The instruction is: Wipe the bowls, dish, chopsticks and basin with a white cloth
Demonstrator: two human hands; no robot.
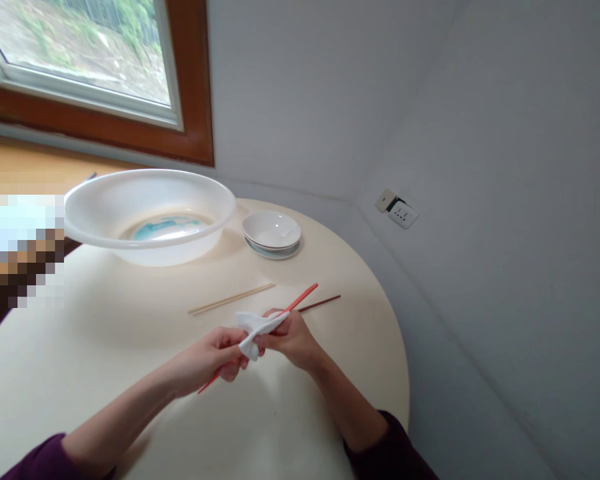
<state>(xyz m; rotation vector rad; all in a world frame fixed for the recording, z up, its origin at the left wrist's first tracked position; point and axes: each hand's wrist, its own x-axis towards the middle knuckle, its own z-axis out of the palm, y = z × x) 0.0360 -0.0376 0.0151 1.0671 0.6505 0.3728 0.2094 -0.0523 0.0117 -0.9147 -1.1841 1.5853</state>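
Note:
My left hand [215,360] is closed around the lower part of a red chopstick [303,298], whose tip points up and to the right. My right hand [293,337] pinches a small white cloth [255,330] wrapped around the middle of that chopstick. Both hands hover just above the round cream table [105,373]. A pair of pale wooden chopsticks [233,298] lies on the table just beyond my hands. A dark brown chopstick [323,303] lies behind my right hand.
A large translucent white basin [150,213] with a little bluish water stands at the back of the table. A small stack of white dishes [273,233] sits to its right. A wall with a socket [397,210] runs along the right; a window is at the upper left.

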